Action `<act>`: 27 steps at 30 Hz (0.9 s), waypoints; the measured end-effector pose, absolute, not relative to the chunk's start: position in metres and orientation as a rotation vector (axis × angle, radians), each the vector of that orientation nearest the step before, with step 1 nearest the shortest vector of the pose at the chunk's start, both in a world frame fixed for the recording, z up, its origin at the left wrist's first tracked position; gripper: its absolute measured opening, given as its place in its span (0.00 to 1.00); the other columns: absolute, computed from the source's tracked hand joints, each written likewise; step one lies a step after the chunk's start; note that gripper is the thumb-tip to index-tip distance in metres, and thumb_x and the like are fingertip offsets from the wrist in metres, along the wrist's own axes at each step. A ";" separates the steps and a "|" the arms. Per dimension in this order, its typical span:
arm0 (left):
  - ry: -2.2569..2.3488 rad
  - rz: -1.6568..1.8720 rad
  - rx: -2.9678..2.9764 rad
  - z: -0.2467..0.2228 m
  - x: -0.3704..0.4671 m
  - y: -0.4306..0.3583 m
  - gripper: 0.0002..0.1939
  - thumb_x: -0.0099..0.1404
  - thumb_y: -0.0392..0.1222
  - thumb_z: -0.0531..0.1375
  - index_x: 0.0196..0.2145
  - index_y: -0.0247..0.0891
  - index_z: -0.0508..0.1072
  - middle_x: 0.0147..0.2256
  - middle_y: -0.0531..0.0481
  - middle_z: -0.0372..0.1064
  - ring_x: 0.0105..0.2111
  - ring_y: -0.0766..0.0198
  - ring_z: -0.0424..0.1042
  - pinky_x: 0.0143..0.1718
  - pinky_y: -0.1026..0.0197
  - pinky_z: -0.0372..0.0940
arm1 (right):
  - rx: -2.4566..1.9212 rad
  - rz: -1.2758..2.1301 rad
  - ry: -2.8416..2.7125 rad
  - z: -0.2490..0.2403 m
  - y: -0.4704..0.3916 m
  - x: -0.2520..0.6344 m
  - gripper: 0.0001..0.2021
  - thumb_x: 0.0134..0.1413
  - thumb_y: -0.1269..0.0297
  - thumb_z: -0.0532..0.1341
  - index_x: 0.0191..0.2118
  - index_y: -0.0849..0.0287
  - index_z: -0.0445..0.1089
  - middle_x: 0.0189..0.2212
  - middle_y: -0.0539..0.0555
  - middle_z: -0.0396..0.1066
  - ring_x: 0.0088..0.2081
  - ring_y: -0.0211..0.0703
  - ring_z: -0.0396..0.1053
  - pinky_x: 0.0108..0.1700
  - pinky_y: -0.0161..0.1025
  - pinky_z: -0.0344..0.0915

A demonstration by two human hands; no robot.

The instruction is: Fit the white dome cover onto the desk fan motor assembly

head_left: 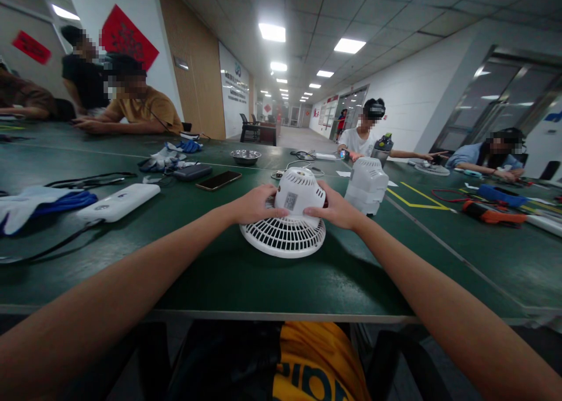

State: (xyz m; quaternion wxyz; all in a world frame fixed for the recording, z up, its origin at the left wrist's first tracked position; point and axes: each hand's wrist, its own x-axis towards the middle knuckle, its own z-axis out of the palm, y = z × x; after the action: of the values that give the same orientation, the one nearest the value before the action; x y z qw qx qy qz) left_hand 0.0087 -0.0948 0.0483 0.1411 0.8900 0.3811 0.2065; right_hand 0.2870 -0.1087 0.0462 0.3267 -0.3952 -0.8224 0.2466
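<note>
A white fan head [283, 237] lies grille-down on the green table [211, 272], its rounded motor housing pointing up. On the housing's near side is a small grey printed label. My left hand [259, 205] grips the housing from the left, thumb along its lower front. From the right, my right hand [336, 208] holds the same housing, its thumb pointing inward below the vent slots. Some fingers of both hands are hidden behind the housing. Just beyond my right hand stands a separate white plastic part [367, 184], which looks like a fan base.
Left on the table are a white power bank [120, 202], a dark phone [219, 180], gloves [162, 157] and cables. A metal bowl [246, 156] sits farther back. An orange multimeter [492, 212] lies at right. Several people sit around the table, one [362, 137] across from me.
</note>
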 end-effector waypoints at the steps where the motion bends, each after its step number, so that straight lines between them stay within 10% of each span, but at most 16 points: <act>1: 1.097 0.599 2.573 0.048 0.009 -0.094 0.41 0.60 0.69 0.59 0.57 0.32 0.70 0.55 0.34 0.68 0.51 0.45 0.71 0.49 0.48 0.66 | -1.032 0.651 -2.156 0.046 -0.109 0.287 0.38 0.49 0.49 0.71 0.63 0.51 0.57 0.59 0.58 0.68 0.59 0.63 0.68 0.62 0.67 0.63; 27: 1.098 0.561 2.522 0.051 0.008 -0.094 0.40 0.61 0.68 0.58 0.59 0.35 0.68 0.56 0.35 0.68 0.53 0.46 0.70 0.49 0.49 0.66 | -1.047 0.677 -2.138 0.048 -0.111 0.287 0.37 0.50 0.49 0.71 0.62 0.52 0.57 0.59 0.59 0.68 0.60 0.62 0.68 0.62 0.67 0.64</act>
State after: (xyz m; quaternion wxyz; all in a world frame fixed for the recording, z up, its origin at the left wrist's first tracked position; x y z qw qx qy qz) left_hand 0.0075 -0.0945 0.0506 0.1664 0.8857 0.3858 0.1972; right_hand 0.2865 -0.1115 0.0480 0.3271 -0.3998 -0.8163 0.2583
